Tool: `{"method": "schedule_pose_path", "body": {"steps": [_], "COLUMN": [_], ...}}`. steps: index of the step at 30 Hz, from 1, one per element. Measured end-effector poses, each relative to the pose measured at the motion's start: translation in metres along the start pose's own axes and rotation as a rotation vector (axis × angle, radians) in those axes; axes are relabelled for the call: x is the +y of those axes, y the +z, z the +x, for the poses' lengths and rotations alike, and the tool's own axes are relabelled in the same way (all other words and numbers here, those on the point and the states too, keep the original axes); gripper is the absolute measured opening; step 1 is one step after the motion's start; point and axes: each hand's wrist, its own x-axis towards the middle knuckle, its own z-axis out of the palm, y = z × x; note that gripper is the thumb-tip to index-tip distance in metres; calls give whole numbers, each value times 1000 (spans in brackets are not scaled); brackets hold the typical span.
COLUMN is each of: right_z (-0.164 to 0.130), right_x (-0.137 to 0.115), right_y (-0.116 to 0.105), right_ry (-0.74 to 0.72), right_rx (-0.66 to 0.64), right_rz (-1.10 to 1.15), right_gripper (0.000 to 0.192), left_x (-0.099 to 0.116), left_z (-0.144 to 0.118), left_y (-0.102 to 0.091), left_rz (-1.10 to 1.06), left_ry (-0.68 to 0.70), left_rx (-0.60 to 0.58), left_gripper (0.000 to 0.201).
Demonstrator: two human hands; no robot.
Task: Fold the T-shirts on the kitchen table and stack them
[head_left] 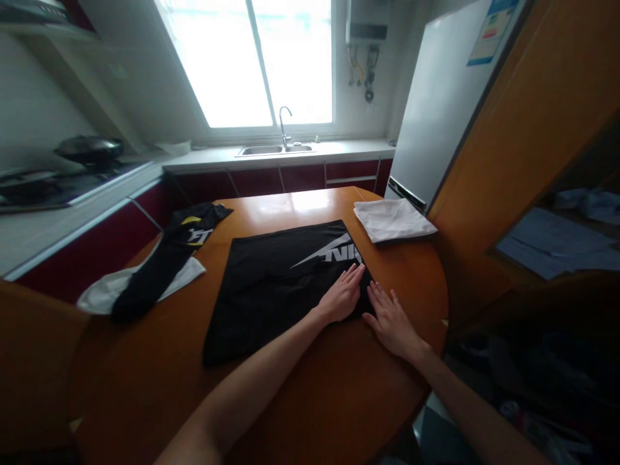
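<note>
A black shirt (271,284) with a white logo lies spread flat on the round wooden table (300,394). My left hand (343,296) rests flat on the shirt's right edge, fingers together and pointing away. Beside it, my right hand (391,320) lies flat on the table, its fingertips touching the shirt's near right corner. Neither hand grips anything.
A folded white cloth (392,219) sits at the table's far right. A crumpled black garment (169,258) lies over a white one (104,294) at the left. Behind are a counter with a sink (274,150), a stove with a pan (90,150), and a fridge (436,110) at the right.
</note>
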Motion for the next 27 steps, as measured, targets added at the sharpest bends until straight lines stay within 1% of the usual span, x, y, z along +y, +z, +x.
{"method": "schedule_pose_path", "body": {"steps": [2, 5, 7, 9, 11, 13, 15, 16, 19, 21, 24, 27], "right_z": [-1, 0, 4, 13, 27, 46, 66, 76, 103, 114, 122, 122], "right_x": [2, 3, 2, -3, -11, -20, -30, -34, -41, -41, -38, -35], "right_y": [4, 3, -1, -6, -11, -13, -13, -11, -1, 9, 22, 31], "right_ry": [10, 32, 54, 58, 33, -13, -55, -72, -103, -114, -100, -75], "right_rx": [-13, 40, 98, 129, 123, 97, 65, 45, -21, -57, -92, -108], "right_rz": [-28, -23, 1, 34, 67, 95, 112, 114, 89, 59, 17, -11], "right_gripper": [67, 66, 64, 63, 61, 59, 57, 57, 56, 56, 59, 62], "left_x": [1, 6, 9, 7, -2, -19, -40, -51, -75, -83, -88, -90], "left_z": [1, 1, -3, -16, -39, -70, -104, -121, -163, -179, -190, -193], "left_y": [-3, -16, -34, -58, -85, -109, -128, -134, -142, -140, -135, -132], "left_rz": [-67, -99, -70, -17, 64, 172, 289, 342, 458, 494, 503, 513], "left_ry": [-13, -33, -49, -67, -99, -173, -279, -333, -464, -519, -557, -568], "left_rx": [50, 141, 190, 199, 178, 157, 133, 119, 72, 41, 6, -5], "left_gripper": [60, 57, 56, 56, 56, 55, 52, 50, 47, 52, 59, 62]}}
